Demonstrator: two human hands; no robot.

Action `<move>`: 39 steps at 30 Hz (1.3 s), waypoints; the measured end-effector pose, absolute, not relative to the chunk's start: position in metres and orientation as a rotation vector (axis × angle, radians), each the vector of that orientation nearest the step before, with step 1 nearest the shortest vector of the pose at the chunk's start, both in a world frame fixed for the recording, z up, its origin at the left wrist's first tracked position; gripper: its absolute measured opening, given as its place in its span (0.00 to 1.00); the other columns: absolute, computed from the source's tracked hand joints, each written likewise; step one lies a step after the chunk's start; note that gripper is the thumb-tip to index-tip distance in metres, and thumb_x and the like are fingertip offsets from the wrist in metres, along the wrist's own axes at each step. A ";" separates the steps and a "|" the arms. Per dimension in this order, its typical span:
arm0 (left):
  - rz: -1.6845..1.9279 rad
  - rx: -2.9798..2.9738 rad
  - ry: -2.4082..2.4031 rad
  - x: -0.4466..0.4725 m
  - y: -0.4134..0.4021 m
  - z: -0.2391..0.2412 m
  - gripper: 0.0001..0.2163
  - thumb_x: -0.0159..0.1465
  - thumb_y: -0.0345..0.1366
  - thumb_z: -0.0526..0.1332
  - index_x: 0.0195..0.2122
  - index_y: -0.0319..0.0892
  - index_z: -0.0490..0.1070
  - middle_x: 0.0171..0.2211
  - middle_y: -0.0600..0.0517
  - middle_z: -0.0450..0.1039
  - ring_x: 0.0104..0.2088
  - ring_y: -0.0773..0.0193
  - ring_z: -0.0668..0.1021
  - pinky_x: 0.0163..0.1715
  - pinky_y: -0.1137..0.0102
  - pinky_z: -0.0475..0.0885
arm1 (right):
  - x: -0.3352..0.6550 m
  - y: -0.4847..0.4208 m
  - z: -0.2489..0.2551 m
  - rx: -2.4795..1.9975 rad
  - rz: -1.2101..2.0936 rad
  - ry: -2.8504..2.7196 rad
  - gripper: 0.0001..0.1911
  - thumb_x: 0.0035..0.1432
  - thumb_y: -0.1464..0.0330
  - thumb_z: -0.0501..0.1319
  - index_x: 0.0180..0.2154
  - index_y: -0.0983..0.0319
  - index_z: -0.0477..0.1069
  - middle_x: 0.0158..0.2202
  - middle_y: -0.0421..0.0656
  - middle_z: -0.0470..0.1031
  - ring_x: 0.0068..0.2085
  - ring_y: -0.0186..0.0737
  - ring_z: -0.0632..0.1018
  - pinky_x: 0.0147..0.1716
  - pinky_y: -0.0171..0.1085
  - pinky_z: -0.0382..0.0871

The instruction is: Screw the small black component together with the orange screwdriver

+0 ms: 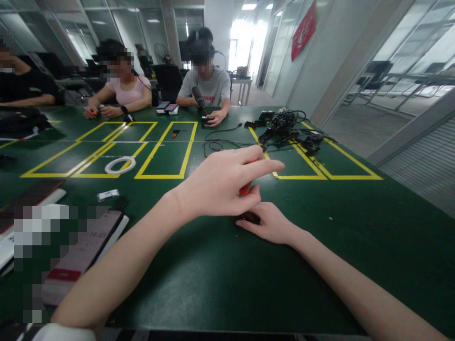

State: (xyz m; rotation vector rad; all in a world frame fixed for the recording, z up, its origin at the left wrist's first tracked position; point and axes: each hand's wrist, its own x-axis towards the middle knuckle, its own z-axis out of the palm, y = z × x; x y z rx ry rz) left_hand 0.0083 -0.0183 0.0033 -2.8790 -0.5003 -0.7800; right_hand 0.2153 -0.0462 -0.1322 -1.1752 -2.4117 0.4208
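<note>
My left hand (227, 182) is raised over the green table, its fingers closed round a red-handled tool (244, 189). Its index finger points off to the right. Most of the tool is hidden by the hand, so its tip cannot be made out. Just below and to the right, my right hand (272, 222) rests on the table, its fingers and thumb gripping a small dark object (251, 218). Only a sliver of that black piece shows between thumb and fingers. The tool stands directly above it; whether they touch is hidden.
Phones (85, 251) lie on the left, near a small white packet (108, 194). A white tape roll (121, 165) sits among yellow tape outlines (159, 177). Tangled black cables (284, 128) lie back right. Across the table, a person in grey (209, 87) holds a power screwdriver (198, 97); others sit left.
</note>
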 end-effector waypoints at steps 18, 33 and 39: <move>-0.793 -2.870 -0.500 0.008 -0.018 0.003 0.20 0.68 0.29 0.55 0.60 0.42 0.71 0.48 0.46 0.75 0.41 0.63 0.79 0.40 0.71 0.74 | 0.216 -0.046 -0.132 -1.180 0.392 -2.434 0.16 0.68 0.57 0.62 0.32 0.60 0.71 0.28 0.41 0.75 0.28 0.39 0.73 0.29 0.36 0.60; -0.780 -2.862 -0.524 0.008 -0.018 0.002 0.23 0.67 0.27 0.54 0.63 0.44 0.69 0.53 0.46 0.74 0.42 0.64 0.80 0.37 0.73 0.74 | 0.216 -0.046 -0.133 -1.190 0.417 -2.423 0.17 0.68 0.57 0.63 0.30 0.60 0.69 0.27 0.40 0.74 0.28 0.39 0.73 0.29 0.36 0.60; -0.801 -2.894 -0.492 0.008 -0.019 0.002 0.24 0.65 0.28 0.55 0.63 0.44 0.69 0.52 0.45 0.75 0.42 0.63 0.80 0.40 0.72 0.75 | 0.216 -0.046 -0.134 -1.165 0.424 -2.399 0.14 0.68 0.58 0.63 0.32 0.60 0.71 0.28 0.40 0.75 0.28 0.38 0.74 0.29 0.35 0.60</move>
